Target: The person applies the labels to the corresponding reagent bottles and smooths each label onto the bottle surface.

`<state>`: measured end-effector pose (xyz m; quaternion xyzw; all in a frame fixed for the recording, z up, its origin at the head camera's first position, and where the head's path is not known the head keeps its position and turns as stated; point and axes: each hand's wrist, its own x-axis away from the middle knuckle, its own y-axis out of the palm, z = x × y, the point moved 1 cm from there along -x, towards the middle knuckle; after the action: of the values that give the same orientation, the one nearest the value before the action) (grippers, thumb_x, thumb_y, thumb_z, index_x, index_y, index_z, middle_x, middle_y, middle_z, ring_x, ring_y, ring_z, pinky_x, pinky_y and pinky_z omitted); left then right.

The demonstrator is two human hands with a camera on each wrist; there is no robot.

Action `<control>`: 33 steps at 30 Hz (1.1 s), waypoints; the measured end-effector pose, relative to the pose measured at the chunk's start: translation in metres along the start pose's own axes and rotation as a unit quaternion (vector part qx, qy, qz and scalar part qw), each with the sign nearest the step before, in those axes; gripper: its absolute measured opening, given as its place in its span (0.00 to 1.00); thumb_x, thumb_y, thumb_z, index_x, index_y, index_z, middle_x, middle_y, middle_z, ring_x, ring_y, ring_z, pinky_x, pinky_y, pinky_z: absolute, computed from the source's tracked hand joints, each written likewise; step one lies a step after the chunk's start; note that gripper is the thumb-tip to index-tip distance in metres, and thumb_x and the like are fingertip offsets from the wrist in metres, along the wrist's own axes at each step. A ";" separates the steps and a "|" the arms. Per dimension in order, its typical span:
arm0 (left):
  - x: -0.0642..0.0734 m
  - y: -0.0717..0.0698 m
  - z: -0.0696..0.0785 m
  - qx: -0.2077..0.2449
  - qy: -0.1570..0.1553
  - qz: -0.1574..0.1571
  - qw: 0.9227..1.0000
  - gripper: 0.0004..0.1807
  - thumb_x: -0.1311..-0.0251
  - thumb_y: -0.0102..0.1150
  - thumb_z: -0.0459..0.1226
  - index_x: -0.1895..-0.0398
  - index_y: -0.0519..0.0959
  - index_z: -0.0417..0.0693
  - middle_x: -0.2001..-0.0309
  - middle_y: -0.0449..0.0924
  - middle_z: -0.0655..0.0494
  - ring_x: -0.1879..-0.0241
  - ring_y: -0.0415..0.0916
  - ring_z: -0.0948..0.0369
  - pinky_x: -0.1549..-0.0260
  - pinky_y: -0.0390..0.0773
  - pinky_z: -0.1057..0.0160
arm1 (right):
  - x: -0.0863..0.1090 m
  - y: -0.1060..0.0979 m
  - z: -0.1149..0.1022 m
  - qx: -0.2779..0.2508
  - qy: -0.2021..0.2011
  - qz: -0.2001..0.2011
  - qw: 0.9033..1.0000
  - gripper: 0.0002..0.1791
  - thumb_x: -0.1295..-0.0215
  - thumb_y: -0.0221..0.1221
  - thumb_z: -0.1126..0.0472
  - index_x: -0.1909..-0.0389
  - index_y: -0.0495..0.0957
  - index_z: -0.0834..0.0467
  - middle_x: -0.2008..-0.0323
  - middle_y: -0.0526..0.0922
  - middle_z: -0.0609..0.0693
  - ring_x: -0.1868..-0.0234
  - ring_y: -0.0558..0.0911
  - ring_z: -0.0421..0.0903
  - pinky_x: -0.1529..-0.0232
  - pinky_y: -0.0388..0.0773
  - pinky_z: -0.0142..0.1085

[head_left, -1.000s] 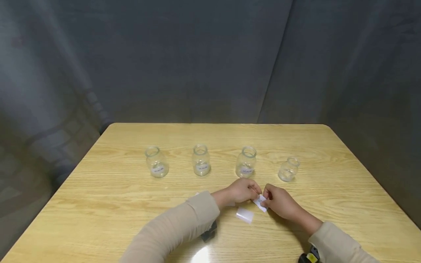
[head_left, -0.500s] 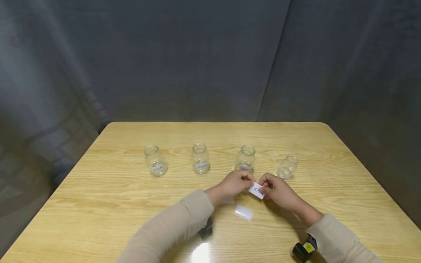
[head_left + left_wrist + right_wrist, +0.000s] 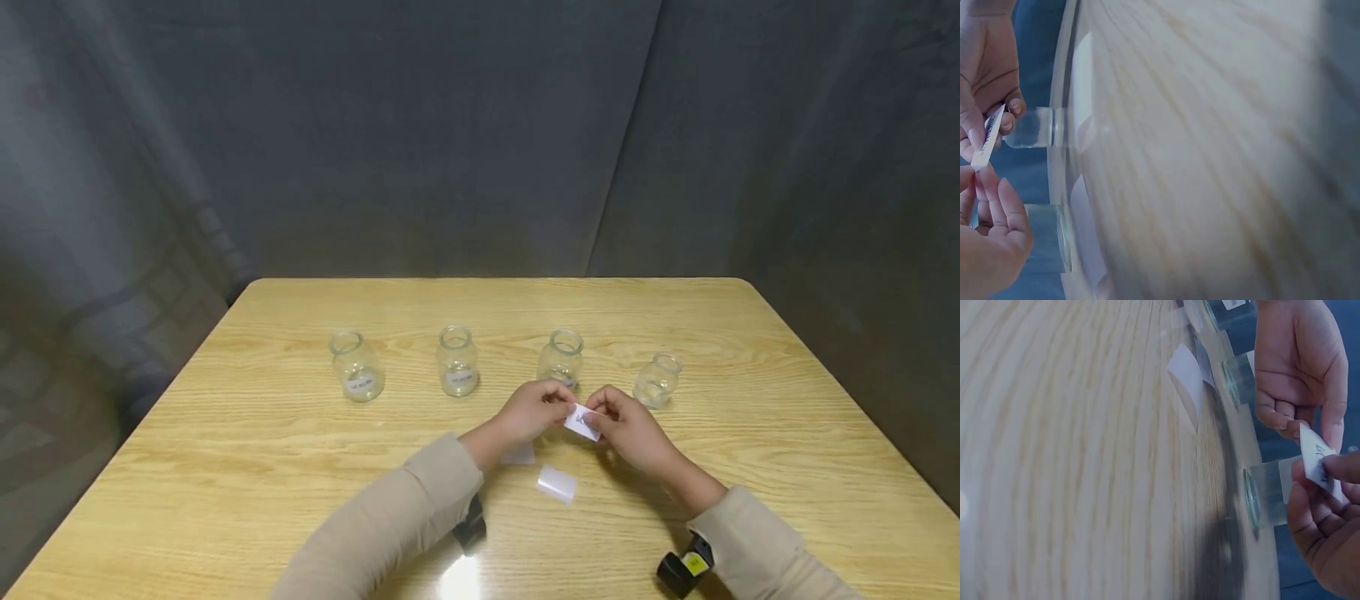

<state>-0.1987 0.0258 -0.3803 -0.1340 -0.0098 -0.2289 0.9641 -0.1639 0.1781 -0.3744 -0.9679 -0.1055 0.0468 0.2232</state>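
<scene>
Both hands hold a small white label point(image 3: 582, 422) with dark handwriting, above the table in front of the third jar. My left hand point(image 3: 528, 414) pinches its left edge between thumb and fingers. At the right side, my right hand point(image 3: 633, 429) pinches it, the thumb covering part of the writing. Behind stand a glass jar point(image 3: 561, 360), partly hidden by the left hand, and a smaller glass jar point(image 3: 656, 382) on which I see no label. Farther left are a glass jar point(image 3: 357, 367) and another glass jar point(image 3: 457, 362), both bearing white written labels.
A curled white paper piece point(image 3: 557, 484) lies on the wooden table point(image 3: 262, 450) below the hands. Another white piece point(image 3: 519, 454) is partly covered by the left forearm. Dark wrist-worn devices show under the sleeves. A grey curtain point(image 3: 450, 150) hangs behind the table.
Both hands have lifted the label up and slightly left, away from the table. It now lies flatter to view with its writing showing. The jars have stayed in place.
</scene>
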 end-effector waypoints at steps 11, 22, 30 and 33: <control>0.015 -0.004 0.009 0.103 -0.014 -0.020 0.994 0.08 0.44 0.50 0.31 0.64 0.74 0.32 0.72 0.76 0.50 0.73 0.74 0.62 0.64 0.75 0.59 | 0.005 -0.002 -0.006 -0.042 -0.030 0.030 0.998 0.05 0.43 0.53 0.69 0.66 0.70 0.67 0.79 0.69 0.51 0.80 0.67 0.40 0.81 0.67 0.30; 0.020 -0.010 0.010 0.146 -0.001 -0.048 0.988 0.09 0.45 0.51 0.30 0.64 0.74 0.29 0.71 0.77 0.47 0.72 0.75 0.61 0.65 0.75 0.62 | 0.006 -0.003 -0.011 -0.072 -0.053 0.017 0.996 0.05 0.44 0.52 0.72 0.66 0.69 0.69 0.74 0.73 0.52 0.78 0.70 0.38 0.78 0.71 0.31; 0.019 -0.012 0.008 0.175 0.004 -0.056 0.983 0.10 0.45 0.51 0.28 0.64 0.73 0.26 0.72 0.77 0.50 0.73 0.74 0.62 0.66 0.75 0.63 | 0.007 -0.003 -0.012 -0.090 -0.080 0.019 0.993 0.06 0.44 0.52 0.71 0.67 0.69 0.70 0.74 0.73 0.49 0.77 0.71 0.38 0.77 0.71 0.30; 0.018 -0.013 0.008 0.182 0.008 -0.060 0.981 0.10 0.46 0.51 0.27 0.64 0.72 0.25 0.72 0.76 0.51 0.74 0.74 0.63 0.66 0.75 0.63 | 0.007 -0.002 -0.012 -0.096 -0.088 0.020 0.991 0.06 0.44 0.52 0.72 0.67 0.69 0.71 0.74 0.74 0.47 0.77 0.71 0.37 0.77 0.71 0.30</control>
<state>-0.1879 0.0085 -0.3677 0.0467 -0.0518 -0.2818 0.9569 -0.1557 0.1766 -0.3629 -0.9788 -0.1098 0.1261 0.1182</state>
